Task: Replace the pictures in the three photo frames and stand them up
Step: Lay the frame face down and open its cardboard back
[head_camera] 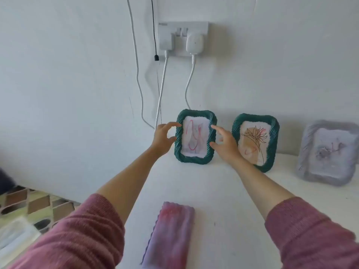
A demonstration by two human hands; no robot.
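Starting nearest the body, a folded pink-and-purple cloth (171,235) lies on the white table (223,191) between two pink-sleeved forearms reaching forward. Beyond it, the left hand (163,138) curves in a loose C at the left rim of a green photo frame (194,137), with forefinger and thumb tips touching the rim. The right hand (226,144) is spread wide at the right rim, forefinger tip at the edge. Neither hand closes round the frame, so both read as wide open and steadying. This frame stands upright near the back of the table, showing a red scribbled picture. Just to its right stands a second green frame (256,144) with a flower drawing, and further right a grey frame (328,152), blurred. With all three apparently up, the step looks like settling this one. To do it well, rest the fingertips lightly on both rims, check it leans on its hidden support without rocking, then part the hands straight outward, since the right hand is close to the neighbouring frame. Behind, white cables (161,90) hang from a wall socket (182,38).
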